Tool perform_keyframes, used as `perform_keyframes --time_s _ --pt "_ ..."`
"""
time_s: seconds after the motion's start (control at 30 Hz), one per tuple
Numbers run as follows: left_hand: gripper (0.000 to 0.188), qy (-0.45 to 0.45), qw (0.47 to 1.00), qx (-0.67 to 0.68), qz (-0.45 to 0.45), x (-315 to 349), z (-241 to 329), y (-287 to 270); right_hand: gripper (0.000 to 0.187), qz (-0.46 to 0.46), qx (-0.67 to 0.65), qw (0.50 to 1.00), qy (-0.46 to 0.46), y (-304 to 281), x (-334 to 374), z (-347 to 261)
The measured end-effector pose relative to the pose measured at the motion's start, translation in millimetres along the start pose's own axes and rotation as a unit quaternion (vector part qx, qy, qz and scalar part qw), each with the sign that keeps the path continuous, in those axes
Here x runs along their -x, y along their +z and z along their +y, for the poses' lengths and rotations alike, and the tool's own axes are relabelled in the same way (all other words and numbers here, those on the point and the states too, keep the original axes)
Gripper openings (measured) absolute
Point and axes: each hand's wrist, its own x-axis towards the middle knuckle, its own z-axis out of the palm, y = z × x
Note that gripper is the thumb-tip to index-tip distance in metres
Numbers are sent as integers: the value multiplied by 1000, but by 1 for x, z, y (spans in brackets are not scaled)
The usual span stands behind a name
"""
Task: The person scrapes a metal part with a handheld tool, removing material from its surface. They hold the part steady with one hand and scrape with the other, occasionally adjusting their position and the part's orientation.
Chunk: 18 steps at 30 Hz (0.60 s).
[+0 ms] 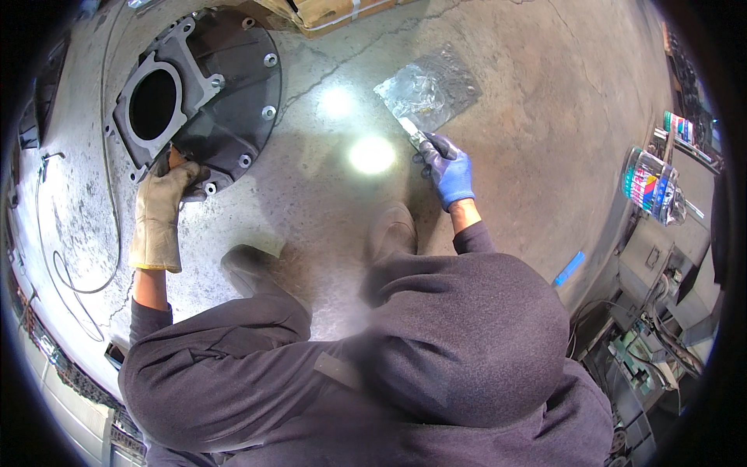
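A dark grey cast bell housing (233,93), with a paler flange round a big round opening, lies on the floor at the far left. My left hand (165,187), in a tan leather work glove, is at its near edge with the fingers curled. A small brown piece (177,158) shows at those fingertips; part of the fingers is hidden. My right hand (445,167), in a blue glove with dark-coated fingers, is closed at the near corner of a clear plastic bag (436,87). A narrow whitish strip (410,127) shows between its fingers and the bag.
A cardboard box (323,15) stands at the far edge. A thin cable (117,233) loops over the floor on the left. At right are a blue strip (569,268), a clear container with colourful labels (652,187) and grey machinery (650,253). My boots (393,231) stand between my hands.
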Motion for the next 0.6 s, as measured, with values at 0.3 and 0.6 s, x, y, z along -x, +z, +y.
perform_keyframes --time_s 0.3,0.6 --pt "30 -32 999 -9 21 5 5 1 34 60 -82 995 -23 3 -7 4" --pt "30 -30 999 10 20 6 9 2 32 72 52 994 -67 3 -24 19"
